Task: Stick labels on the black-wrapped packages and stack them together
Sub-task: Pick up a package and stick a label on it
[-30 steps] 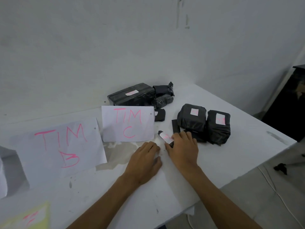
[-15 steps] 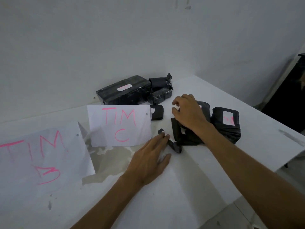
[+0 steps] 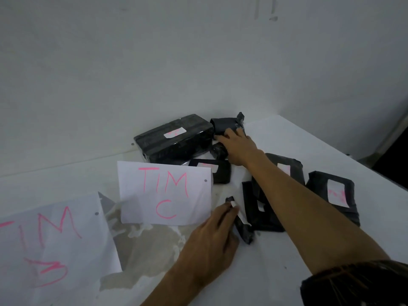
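R hand (image 3: pixel 239 149), upper centre of frame: fingers (image 3: pixel 229 134) curled on a small black-wrapped bundle (image 3: pixel 227 124) by the wall, just right of the big black block (image 3: pixel 176 140), which carries a white label w/ pink marks. A second small bundle (image 3: pixel 218 151) sits under the palm. R forearm crosses over a flat labelled pkg (image 3: pixel 287 166) and a black frame-shaped pkg (image 3: pixel 262 215).

L hand (image 3: pixel 212 241), lower centre: fingers near straight, narrow spread, tips touching a slim black pkg (image 3: pixel 241 228) w/ a white label, lying on the counter (image 3: pixel 298 133); can't tell if it's gripped or just pressed.

Other pkgs: a small labelled one (image 3: pixel 216 173) behind the "TIM C" sheet (image 3: pixel 165 193), a bigger labelled one (image 3: pixel 333 195) at right. Second sheet (image 3: pixel 50 244), pink lettering, lower left.
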